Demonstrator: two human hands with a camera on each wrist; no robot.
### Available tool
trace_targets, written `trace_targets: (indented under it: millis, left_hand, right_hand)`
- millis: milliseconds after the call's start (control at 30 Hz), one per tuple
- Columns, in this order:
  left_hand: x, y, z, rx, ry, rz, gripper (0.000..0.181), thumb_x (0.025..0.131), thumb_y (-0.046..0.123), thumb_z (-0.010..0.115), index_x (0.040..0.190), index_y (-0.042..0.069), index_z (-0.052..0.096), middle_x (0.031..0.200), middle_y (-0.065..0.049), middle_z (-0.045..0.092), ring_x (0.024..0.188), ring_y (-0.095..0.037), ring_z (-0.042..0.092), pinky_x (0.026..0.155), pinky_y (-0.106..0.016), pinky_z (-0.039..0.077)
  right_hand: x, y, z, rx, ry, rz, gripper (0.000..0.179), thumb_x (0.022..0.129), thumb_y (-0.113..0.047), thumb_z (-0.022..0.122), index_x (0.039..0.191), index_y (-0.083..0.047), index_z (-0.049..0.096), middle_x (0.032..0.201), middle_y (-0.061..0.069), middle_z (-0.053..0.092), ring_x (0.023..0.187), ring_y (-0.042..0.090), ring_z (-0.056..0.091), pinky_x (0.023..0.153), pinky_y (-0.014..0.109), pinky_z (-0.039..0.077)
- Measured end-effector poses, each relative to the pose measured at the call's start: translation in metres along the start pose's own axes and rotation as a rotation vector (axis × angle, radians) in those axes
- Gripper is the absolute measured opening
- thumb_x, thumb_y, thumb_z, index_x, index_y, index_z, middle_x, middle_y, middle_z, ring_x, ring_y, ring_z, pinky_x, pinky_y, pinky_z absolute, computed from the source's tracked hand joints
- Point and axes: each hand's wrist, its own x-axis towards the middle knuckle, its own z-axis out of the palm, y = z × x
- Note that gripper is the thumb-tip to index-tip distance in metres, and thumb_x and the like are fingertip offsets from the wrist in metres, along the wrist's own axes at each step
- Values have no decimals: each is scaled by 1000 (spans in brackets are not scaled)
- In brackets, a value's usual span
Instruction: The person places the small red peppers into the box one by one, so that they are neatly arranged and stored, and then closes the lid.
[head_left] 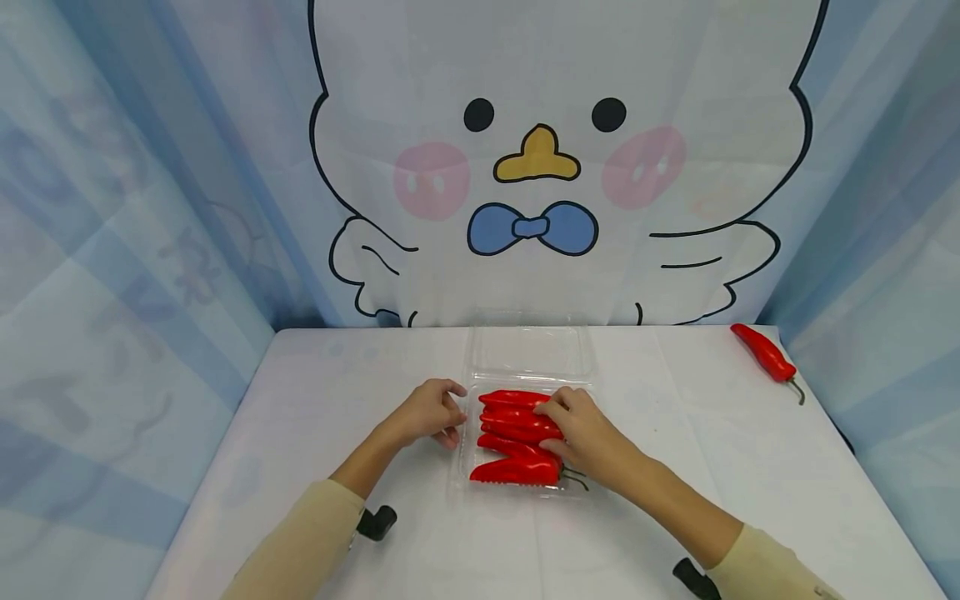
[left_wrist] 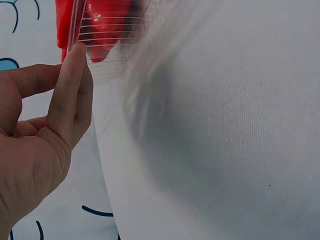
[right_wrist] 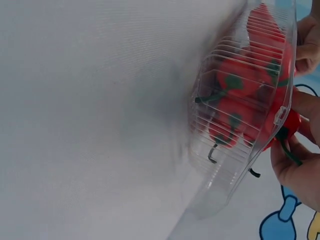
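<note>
A clear plastic clamshell box [head_left: 463,468] stands on the table with several red chili peppers [head_left: 513,473] lying side by side in it. Its transparent lid [head_left: 531,354] is folded back toward the far edge. My right hand [head_left: 592,433] grips one red chili pepper [right_wrist: 291,121] near its green stem end, over the box's right side. On the left side, my left hand [head_left: 429,412] has its fingers extended at the box wall. The left wrist view shows a fingertip [left_wrist: 78,49] against or very near the ribbed plastic; actual contact I cannot tell.
Another red chili pepper [head_left: 767,354] lies alone at the table's far right corner. White cloth covers the table [head_left: 645,533]. A printed curtain [head_left: 540,275] hangs right behind the far edge, and blue curtains [head_left: 885,275] flank both sides.
</note>
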Motion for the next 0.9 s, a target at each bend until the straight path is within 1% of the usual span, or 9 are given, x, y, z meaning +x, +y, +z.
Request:
trace_targets:
  millis: [333,600,900]
  left_hand:
    - [1,-2,1,4,-2,3,44,96,4,69,138,-1,55,87,-14,66,59,-19,69,59,-30,64]
    - [3,-3,1,6,1,-1,43,96,4,69,137,-1,55,86,-13,67,59,-19,69,59,-30,64]
    - [3,-4,1,4,1,3,44,96,4,69,137,-1,55,86,-13,66,59,-20,69,59,-31,64]
  right_hand:
    - [-1,-1,5,19,-11,28,53,78,-20,91,123,-6,65,113,8,60,106,21,55,78,26,63]
    - [-2,1,9,-6,7,15,55,78,-25,91,124,-5,68,111,6,60,104,19,55,77,24,62]
    - [-3,1,10,-8,9,16,55,79,-26,91,125,-4,69,110,5,61,103,19,56,77,24,62]
